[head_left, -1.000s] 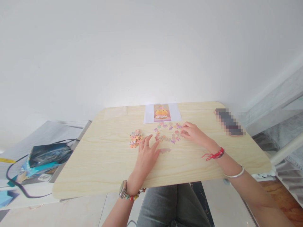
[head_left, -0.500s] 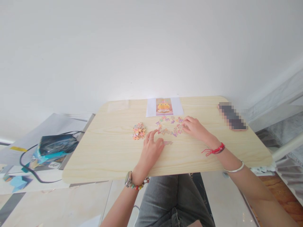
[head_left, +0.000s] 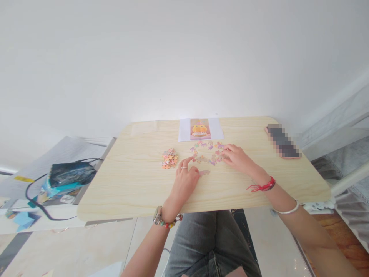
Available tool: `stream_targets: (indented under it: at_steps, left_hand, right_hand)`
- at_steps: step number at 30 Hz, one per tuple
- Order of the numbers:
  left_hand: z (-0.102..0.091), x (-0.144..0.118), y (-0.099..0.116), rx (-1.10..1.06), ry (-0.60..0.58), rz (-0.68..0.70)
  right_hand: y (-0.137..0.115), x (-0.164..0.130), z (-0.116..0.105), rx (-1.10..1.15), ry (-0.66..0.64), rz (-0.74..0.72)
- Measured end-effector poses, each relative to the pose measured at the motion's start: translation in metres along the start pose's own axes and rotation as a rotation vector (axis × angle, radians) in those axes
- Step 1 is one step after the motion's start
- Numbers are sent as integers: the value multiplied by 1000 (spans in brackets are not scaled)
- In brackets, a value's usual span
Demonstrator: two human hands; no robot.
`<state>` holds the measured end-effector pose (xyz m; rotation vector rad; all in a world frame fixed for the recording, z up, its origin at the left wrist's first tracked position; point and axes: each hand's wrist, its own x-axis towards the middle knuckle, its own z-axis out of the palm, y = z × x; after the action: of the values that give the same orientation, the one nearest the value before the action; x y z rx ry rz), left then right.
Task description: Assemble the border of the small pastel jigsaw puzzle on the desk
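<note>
My left hand (head_left: 186, 181) rests on the table with its fingers curved and apart. Its thumb touches the end of a short joined strip of puzzle pieces (head_left: 205, 172), and its index fingertip lies near the loose pieces. My right hand (head_left: 238, 158) is closed in a pinch over a puzzle piece at the right side of the scattered jigsaw pieces (head_left: 215, 158); the fingers largely hide it. Left of my left hand is a heap of puzzle pieces (head_left: 169, 158).
A printed sheet with a yellow cartoon picture (head_left: 200, 129) lies at the back of the wooden table (head_left: 129, 184). A phone (head_left: 284, 141), blurred out, is at the right. Left of the table are a dark bag (head_left: 70, 175) and papers.
Both hands stay almost in place. My right fingers shift slightly at the right side of the pieces, and the whole view moves a little.
</note>
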<state>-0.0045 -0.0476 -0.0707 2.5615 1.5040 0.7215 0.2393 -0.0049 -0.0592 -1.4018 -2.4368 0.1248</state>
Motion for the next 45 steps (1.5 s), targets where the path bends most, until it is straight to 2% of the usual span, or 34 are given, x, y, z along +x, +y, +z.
stream_targets:
  at_steps: [6, 11, 20, 30, 39, 45]
  left_hand:
    - [2, 0, -2, -4, 27, 8]
    - [3, -1, -2, -13, 36, 1]
    - [4, 0, -4, -25, -14, -17]
    - [6, 1, -4, -50, -33, -30]
    - [5, 5, -7, -47, -31, -28]
    - [4, 6, -8, -45, -54, -53]
  right_hand:
    - [-36, -7, 2, 145, -20, -178]
    - [-56, -2, 13, 149, -55, -198]
    - [-58, 4, 19, 65, -96, -197]
    - [-55, 2, 22, 75, -118, -193]
    - [-57, 5, 17, 21, -128, -238]
    - [-56, 5, 18, 66, -128, -232]
